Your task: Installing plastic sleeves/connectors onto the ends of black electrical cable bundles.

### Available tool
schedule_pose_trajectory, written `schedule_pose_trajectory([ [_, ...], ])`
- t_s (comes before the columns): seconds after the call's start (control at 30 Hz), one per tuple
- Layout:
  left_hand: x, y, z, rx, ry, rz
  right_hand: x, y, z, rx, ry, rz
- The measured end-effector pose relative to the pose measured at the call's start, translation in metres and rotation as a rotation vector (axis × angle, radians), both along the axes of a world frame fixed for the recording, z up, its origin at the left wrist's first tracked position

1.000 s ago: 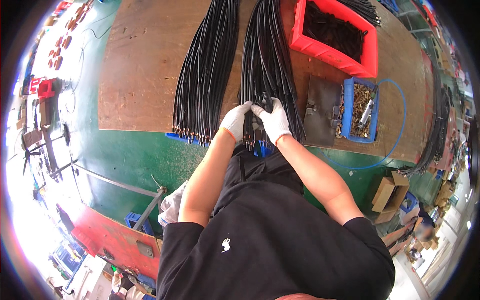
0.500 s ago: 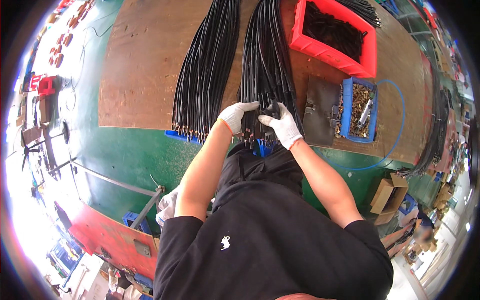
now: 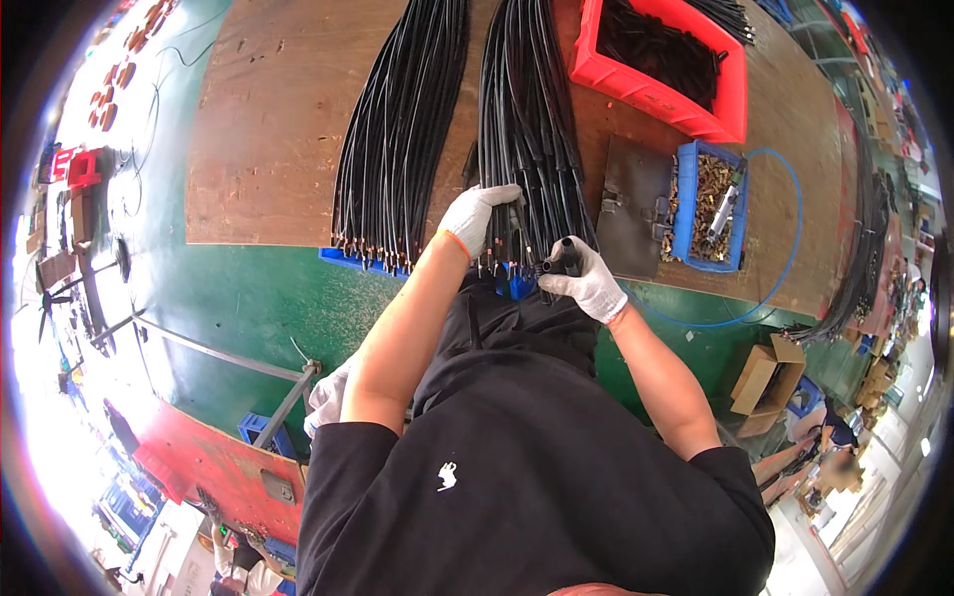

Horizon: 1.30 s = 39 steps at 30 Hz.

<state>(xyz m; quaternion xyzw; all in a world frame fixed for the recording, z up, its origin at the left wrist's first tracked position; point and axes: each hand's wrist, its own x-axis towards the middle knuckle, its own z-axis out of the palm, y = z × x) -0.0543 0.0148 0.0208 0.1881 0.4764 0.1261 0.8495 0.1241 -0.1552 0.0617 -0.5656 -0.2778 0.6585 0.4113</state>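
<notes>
A thick bundle of black cables hangs over the table's near edge, its ends bare and copper-coloured. At the left side of this bundle, my left hand, in a white glove, is closed on a black cable near its end. My gloved right hand is wrapped round a few short black tubes, whose open ends face me. It is just right of the cable ends, over the table's front edge. Another bundle of black cables lies to the left. Fingers of my left hand are partly hidden from view.
A red bin of black tubes stands at the back right. Nearer is a blue bin of small brass-coloured fittings, with a silvery cylinder on top. A dark metal plate lies beside it on the brown table. A blue hose curves round the right.
My right hand has moved right and toward me, away from the cables, with the black tubes in it. My left hand stays at the bundle, slightly shifted.
</notes>
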Motion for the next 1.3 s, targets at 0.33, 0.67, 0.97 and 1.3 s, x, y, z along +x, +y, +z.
schedule_pose_trajectory([
  [0.33,0.005,-0.003,0.009,0.021,0.048,0.05,-0.008,0.007,0.004,-0.106,0.125,-0.036],
  [0.67,0.005,-0.007,0.001,0.07,0.15,0.05,-0.02,0.074,-0.026,-0.187,-0.191,-0.164],
  [0.97,-0.039,0.014,-0.014,0.097,0.122,-0.015,-0.002,0.195,-0.06,-0.083,-0.37,-0.434],
  [1.3,-0.007,-0.004,0.009,0.015,-0.05,0.16,-0.025,0.16,-0.046,-0.107,0.345,-0.689],
])
